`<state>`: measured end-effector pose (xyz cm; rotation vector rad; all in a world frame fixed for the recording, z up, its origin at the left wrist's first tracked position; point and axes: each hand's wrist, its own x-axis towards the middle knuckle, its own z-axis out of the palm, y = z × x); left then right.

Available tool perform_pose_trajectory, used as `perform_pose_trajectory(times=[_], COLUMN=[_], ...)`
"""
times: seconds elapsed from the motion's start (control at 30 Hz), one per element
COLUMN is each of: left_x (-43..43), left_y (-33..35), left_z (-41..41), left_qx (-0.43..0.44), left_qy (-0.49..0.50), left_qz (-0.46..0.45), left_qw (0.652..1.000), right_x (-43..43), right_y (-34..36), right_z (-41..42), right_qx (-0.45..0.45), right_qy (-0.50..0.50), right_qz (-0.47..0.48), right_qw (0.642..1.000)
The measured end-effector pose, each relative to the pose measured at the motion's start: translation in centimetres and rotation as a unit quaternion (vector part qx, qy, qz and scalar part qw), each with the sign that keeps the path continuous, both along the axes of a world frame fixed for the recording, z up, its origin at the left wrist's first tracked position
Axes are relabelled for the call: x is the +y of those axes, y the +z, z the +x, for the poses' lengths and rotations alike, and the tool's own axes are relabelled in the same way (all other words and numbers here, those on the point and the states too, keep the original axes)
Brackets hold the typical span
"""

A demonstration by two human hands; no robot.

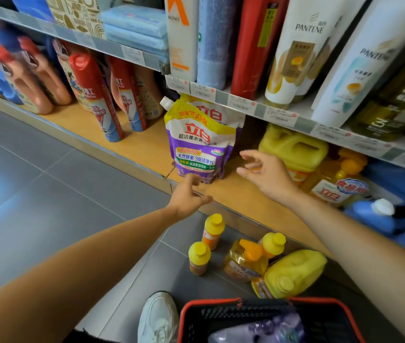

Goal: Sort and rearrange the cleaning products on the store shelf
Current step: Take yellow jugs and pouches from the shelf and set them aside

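Note:
A purple and yellow detergent refill pouch (200,142) stands upright on the bottom shelf (144,147), with a second pouch behind it. My left hand (189,195) hovers just below the pouch at the shelf edge, fingers loose and empty. My right hand (265,173) is spread open to the right of the pouch, not touching it. Yellow jugs (293,149) and a clear yellow dish-soap bottle (332,186) stand on the shelf right of my right hand. Red spray cans (95,95) and orange bottles (33,87) stand at the left.
On the grey floor (47,194) stand three small yellow-capped bottles (199,257), a dish-soap bottle (244,259) and a lying yellow jug (293,273). A red basket (265,320) with purple pouches sits below, beside my white shoe (158,318). Shampoo bottles (303,45) fill the upper shelf.

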<state>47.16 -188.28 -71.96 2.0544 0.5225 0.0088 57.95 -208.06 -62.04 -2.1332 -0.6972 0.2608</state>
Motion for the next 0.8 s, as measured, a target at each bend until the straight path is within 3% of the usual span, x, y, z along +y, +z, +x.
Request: perform_pose_trajectory(times=[0.1,0.2,0.27,0.4,0.6,0.8], left_x=[-1.8,-2.8,-2.8,-2.1,-2.5,-2.6], left_y=[1.0,1.3,1.3,1.2,3.5,10.6], left_z=[-1.0,-1.4,-1.4,-1.6,-0.8,0.7], left_qx=[0.054,0.053,0.044,0.041,0.005,-0.055], left_qy=[-0.217,-0.316,-0.323,-0.289,-0.244,-0.238], left_qz=[0.016,0.162,0.205,0.190,0.183,0.216], left_qw=[0.975,0.933,0.923,0.937,0.952,0.945], right_x=[-2.1,-4.4,-6.2,-9.9,-12.9,-12.6], right_y=[-2.0,-4.1,-4.9,-6.0,-7.6,-7.8], right_z=[-2.2,-4.4,-4.8,-4.1,-3.9,-4.2], right_qx=[0.038,0.028,-0.002,-0.005,-0.025,-0.046], right_qy=[0.013,0.055,0.070,0.099,0.059,0.061], right_qz=[-0.075,-0.209,-0.290,-0.383,-0.319,-0.339], right_qw=[0.996,0.976,0.954,0.918,0.946,0.938])
